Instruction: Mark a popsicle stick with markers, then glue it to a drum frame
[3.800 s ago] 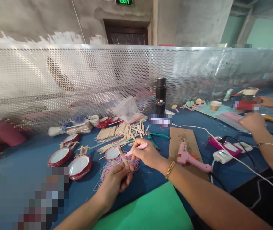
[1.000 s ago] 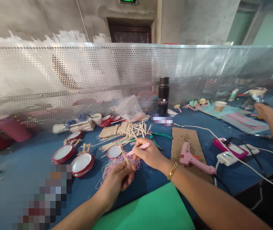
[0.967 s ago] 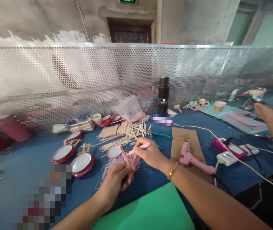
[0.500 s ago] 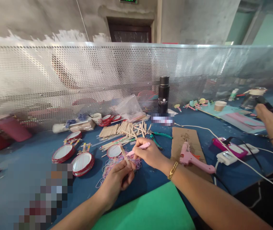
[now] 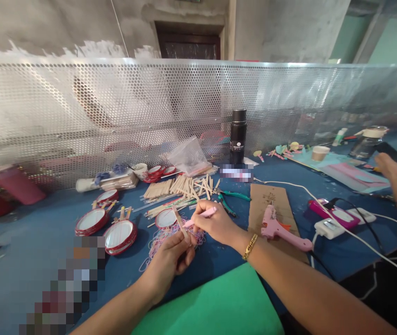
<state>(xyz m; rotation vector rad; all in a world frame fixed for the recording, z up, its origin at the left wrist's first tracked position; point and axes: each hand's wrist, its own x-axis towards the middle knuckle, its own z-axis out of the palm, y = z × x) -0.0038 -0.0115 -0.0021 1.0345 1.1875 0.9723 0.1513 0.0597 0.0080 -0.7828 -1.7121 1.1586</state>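
Observation:
Between the thumb and fingers of my left hand (image 5: 170, 260) a wooden craft stick (image 5: 179, 221) stands tilted up. My right hand (image 5: 215, 224) grips a pink pen (image 5: 204, 214) like a writing tool, its tip at the face of the stick. Beneath both hands spreads a tangle of pastel rubber bands (image 5: 156, 244). Just behind them lies a red-rimmed round white disc (image 5: 166, 217), and past it a heap of loose craft sticks (image 5: 184, 186). Left of my left hand sit stacked red-rimmed discs (image 5: 121, 236) with sticks attached.
A pink glue gun (image 5: 282, 230) rests on cardboard (image 5: 257, 195) to the right, near teal-handled pliers (image 5: 235, 195) and a white power strip (image 5: 334, 228) with cables. A black bottle (image 5: 238, 137) stands behind. Green sheet (image 5: 212, 307) lies in front. At far right, another person's hand (image 5: 392, 172) holds a dark phone-like object.
Both hands stay almost in place; the pen in my right hand shifts very slightly left and down. The other person's hand at far right has moved a little.

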